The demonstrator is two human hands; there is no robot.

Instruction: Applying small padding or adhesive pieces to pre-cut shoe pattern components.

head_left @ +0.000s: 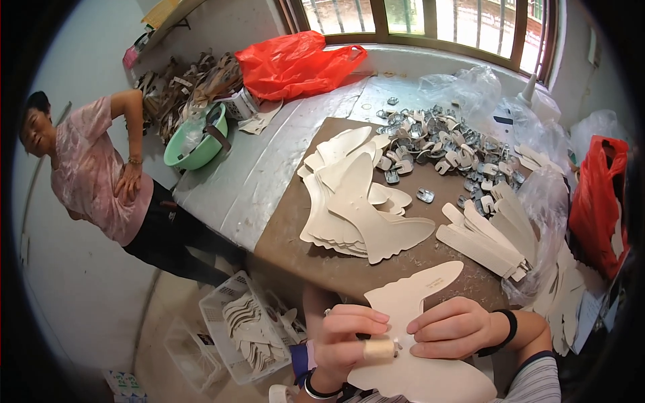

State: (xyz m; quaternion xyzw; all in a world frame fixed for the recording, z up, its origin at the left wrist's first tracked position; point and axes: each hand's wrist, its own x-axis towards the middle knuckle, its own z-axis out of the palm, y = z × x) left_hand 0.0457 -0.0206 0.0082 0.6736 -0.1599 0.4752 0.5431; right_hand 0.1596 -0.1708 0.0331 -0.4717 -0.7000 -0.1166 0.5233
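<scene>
Between my two hands, near the lower edge, is a cream, leather-like shoe upper piece (416,285) with curved lobes and a wavy edge. My left hand (349,336) grips its left side, with a beige wrap around the thumb. Beside that thumb a small metallic bit shows, too small to make out. My right hand (450,329) pinches the piece from the right, fingertips on its surface. Just beyond lies a stack of similar cream pieces (356,201). Farther off is a heap of metal buckles with cream tabs (443,138); cream strips (480,238) lie to the right.
A brown board (282,221) covers this end of the silvery table (248,181). A green basin (201,148) and red bag (295,64) stand farther back. Another person (101,161) stands at the left. A white crate (222,342) with cut pieces is on the floor.
</scene>
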